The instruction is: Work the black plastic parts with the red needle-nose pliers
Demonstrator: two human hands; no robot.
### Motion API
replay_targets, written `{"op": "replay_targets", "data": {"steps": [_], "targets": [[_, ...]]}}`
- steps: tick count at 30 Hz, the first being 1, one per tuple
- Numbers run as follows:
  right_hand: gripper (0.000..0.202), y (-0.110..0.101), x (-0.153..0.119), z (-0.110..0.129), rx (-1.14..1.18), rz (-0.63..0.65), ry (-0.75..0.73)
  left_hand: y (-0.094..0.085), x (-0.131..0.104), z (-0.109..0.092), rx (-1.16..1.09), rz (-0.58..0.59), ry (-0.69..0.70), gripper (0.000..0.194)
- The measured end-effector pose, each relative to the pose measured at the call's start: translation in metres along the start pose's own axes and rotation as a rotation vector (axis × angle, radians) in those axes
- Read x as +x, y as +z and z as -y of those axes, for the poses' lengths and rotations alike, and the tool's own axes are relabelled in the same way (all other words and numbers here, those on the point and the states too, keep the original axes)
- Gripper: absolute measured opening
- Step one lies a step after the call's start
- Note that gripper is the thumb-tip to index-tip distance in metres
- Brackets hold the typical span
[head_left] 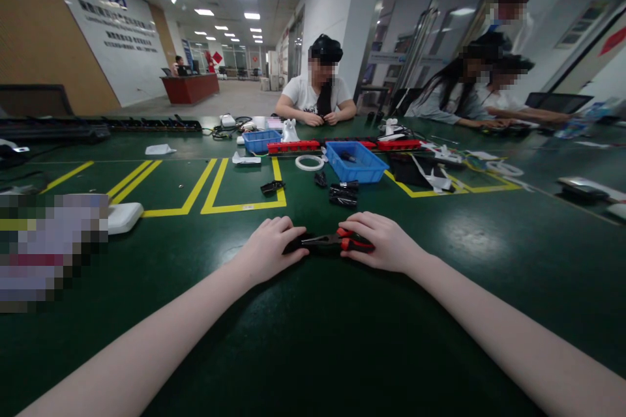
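Note:
My right hand (pixel 388 242) is closed around the red-and-black handles of long-nose pliers (pixel 328 240). The pliers lie level just above the table or on it, jaws pointing left. My left hand (pixel 274 247) is closed on a small black piece (pixel 293 245), pinched between thumb and fingers. The jaw tips reach that piece by my left thumb; whether they grip it cannot be made out. Beyond my hands lie black crumpled pieces (pixel 343 194), a smaller black piece (pixel 320 179) and another black piece (pixel 272 187) by the yellow tape.
A blue bin (pixel 356 163) with a dark item inside stands ahead, and a smaller blue bin (pixel 262 141) sits behind it. Near them is a white ring (pixel 309 162). A white box (pixel 124 218) lies left. Across the green table (pixel 313 352) sits a person (pixel 317 88); others are at right.

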State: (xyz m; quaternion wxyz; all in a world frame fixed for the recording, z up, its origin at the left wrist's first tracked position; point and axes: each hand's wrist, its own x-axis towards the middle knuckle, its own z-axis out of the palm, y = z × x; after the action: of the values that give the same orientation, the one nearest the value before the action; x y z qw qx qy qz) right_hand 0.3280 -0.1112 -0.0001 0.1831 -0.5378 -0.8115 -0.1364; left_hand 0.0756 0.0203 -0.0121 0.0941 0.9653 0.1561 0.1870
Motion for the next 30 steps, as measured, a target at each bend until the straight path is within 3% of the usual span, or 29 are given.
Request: {"op": "replay_targets", "data": {"steps": [5,17,30], "targets": [[0.042,0.0005,-0.0009,-0.0028,-0.001,0.012,0.003,-0.0012,0.0007,0.0,0.02,-0.005,-0.069,0.037],[0.043,0.001,-0.0001,-0.0008,-0.057,-0.075,-0.001,-0.0018,-0.0002,0.001,0.081,0.017,-0.056,0.039],[0.038,0.0002,0.0031,0.0036,-0.086,-0.042,-0.037,-0.0014,-0.0008,0.0031,0.025,0.01,-0.032,0.039]]}}
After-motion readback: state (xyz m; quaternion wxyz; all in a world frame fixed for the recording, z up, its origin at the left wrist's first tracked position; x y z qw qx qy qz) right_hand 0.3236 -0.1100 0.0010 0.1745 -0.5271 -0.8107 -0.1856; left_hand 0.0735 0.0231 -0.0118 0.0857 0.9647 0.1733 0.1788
